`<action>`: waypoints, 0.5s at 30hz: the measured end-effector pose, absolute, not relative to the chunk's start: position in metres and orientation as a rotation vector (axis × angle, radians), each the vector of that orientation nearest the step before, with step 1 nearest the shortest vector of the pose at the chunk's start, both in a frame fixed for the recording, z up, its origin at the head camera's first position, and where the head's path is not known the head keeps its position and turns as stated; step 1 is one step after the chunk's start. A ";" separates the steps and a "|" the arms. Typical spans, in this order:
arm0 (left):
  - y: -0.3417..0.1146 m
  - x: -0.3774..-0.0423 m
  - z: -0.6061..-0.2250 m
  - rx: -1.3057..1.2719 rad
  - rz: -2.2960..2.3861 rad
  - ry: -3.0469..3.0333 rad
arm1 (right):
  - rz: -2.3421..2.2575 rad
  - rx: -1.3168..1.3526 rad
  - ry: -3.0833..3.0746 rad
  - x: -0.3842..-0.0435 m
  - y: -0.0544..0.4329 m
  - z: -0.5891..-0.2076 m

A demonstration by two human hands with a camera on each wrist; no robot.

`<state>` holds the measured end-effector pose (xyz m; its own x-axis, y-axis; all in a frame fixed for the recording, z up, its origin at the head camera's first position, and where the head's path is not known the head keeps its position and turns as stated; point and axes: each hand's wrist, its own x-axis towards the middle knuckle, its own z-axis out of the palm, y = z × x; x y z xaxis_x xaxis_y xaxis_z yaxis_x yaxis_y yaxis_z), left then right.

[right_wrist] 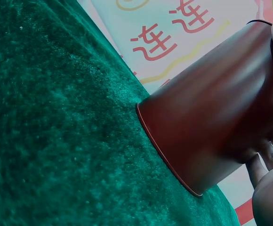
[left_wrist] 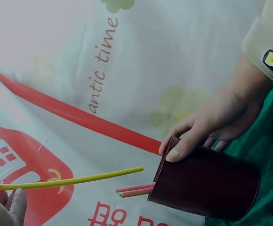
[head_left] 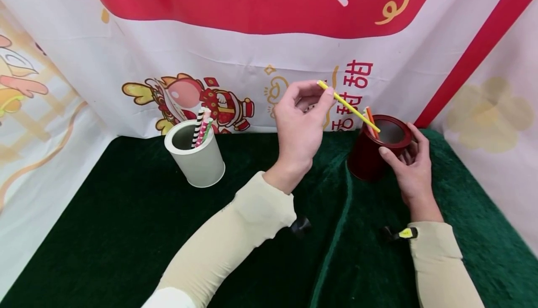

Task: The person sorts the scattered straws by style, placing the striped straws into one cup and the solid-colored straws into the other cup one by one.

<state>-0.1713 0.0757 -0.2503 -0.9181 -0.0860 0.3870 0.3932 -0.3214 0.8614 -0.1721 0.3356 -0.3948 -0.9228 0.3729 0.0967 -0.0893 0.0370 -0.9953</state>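
Note:
Between thumb and fingers my left hand (head_left: 300,121) pinches one end of a yellow straw (head_left: 348,106). The straw slants down to the right, its free end overlapping the mouth of a dark red cup (head_left: 370,161) in the head view. In the left wrist view the yellow straw (left_wrist: 80,180) ends a little short of that cup's rim. My right hand (head_left: 414,170) grips the red cup (right_wrist: 207,113) at its right side, thumb near the rim. Orange and pink straws (head_left: 371,120) stick out of the cup, leaning against its left rim.
A white cup (head_left: 201,165) stands at the left, holding several patterned straws (head_left: 201,128), among them black-striped, pink-dotted and green ones. Dark green cloth (head_left: 126,233) covers the table. Behind it hangs a printed white and red curtain (head_left: 252,46).

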 end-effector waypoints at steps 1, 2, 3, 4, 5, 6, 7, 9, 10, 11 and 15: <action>0.077 -0.172 -0.251 -0.395 -2.290 -1.631 | 1.953 -0.289 -1.989 -0.172 0.336 -0.395; 0.078 -0.172 -0.252 -0.397 -2.279 -1.644 | 1.952 -0.291 -1.987 -0.172 0.336 -0.395; 0.080 -0.172 -0.253 -0.400 -2.272 -1.656 | 1.948 -0.292 -1.990 -0.172 0.336 -0.395; 0.081 -0.173 -0.254 -0.402 -2.266 -1.666 | 1.945 -0.294 -1.991 -0.172 0.336 -0.396; 0.083 -0.173 -0.255 -0.404 -2.261 -1.674 | 1.949 -0.295 -1.987 -0.172 0.336 -0.396; 0.084 -0.174 -0.256 -0.404 -2.254 -1.686 | 1.948 -0.295 -1.988 -0.172 0.337 -0.396; 0.086 -0.174 -0.258 -0.403 -2.249 -1.698 | 1.948 -0.296 -1.988 -0.172 0.337 -0.396; 0.089 -0.175 -0.260 -0.400 -2.244 -1.720 | 1.943 -0.295 -1.991 -0.172 0.338 -0.396; 0.091 -0.176 -0.261 -0.397 -2.245 -1.731 | 1.948 -0.293 -1.988 -0.172 0.338 -0.396; 0.093 -0.176 -0.262 -0.392 -2.244 -1.743 | 1.950 -0.291 -1.989 -0.173 0.338 -0.396; 0.099 -0.178 -0.268 -0.377 -2.252 -1.778 | 1.951 -0.283 -1.985 -0.173 0.338 -0.396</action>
<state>-0.1784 0.0990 -0.2675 -0.9360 -0.0337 0.3503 0.3486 -0.2261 0.9096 -0.1727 0.3377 -0.3963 -0.9217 0.3743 0.1021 -0.0956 0.0359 -0.9948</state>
